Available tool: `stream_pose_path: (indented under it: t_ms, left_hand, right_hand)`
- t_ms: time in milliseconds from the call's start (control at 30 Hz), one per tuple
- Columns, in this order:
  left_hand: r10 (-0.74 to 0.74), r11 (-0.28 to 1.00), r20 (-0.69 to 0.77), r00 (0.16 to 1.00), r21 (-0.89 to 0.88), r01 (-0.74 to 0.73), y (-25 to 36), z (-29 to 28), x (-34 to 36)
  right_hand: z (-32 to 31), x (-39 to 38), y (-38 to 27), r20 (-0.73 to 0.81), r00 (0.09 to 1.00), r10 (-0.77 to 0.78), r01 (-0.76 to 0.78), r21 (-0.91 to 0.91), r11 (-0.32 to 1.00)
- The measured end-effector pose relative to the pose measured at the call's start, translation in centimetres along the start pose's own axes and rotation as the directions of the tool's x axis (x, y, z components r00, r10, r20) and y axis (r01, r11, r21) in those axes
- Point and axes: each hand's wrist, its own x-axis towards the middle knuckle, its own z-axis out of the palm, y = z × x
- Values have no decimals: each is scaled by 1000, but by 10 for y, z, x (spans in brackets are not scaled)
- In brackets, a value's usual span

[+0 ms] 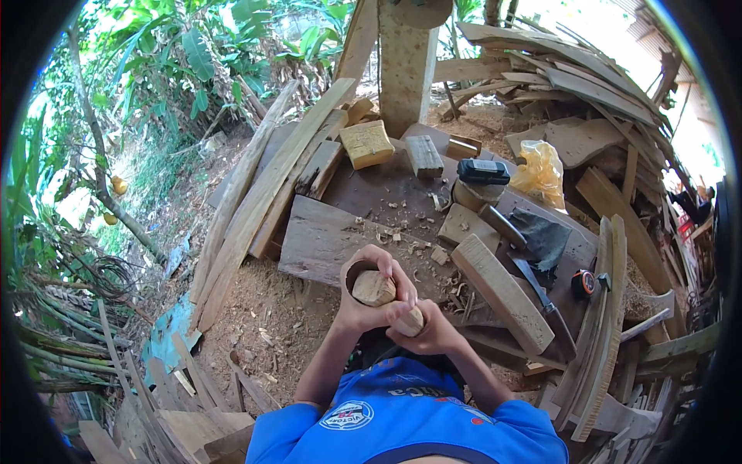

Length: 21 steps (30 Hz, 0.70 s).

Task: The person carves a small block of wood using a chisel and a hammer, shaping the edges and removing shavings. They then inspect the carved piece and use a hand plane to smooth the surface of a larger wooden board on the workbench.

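Close in front of my body, both hands are closed on one carved wooden piece [374,289], pale and rounded at its upper end. My left hand [393,283] wraps its fingers around the middle of the piece. My right hand [434,331] grips the lower right end, where a smooth wooden tip shows between the hands. Whether anything thin lies between the left fingers and the wood, I cannot tell. Just beyond the hands lies a weathered board [317,236]. To the right a thick squared wood block [502,292] rests at a slant.
Right of the block lie a long blade with a dark handle [550,308], a tape measure [583,284] and a dark cloth [541,236]. Farther back are a yellow plastic bag [539,174], a black case [483,172] and a yellowish block [365,145]. Long planks [267,209] lean left; shavings litter the work surface.
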Motion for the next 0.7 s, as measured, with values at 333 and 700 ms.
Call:
stream_pose_path:
  t_ms: [333,700]
  left_hand:
    - [-382,924,192,904,113,366,7,20,9]
    - [201,750,-375,905,653,104,-26,28,-5]
  right_hand:
    - [22,-20,17,191,977,90,-183,556,811]
    - [39,3,24,-680,706,-197,44,-236,971]
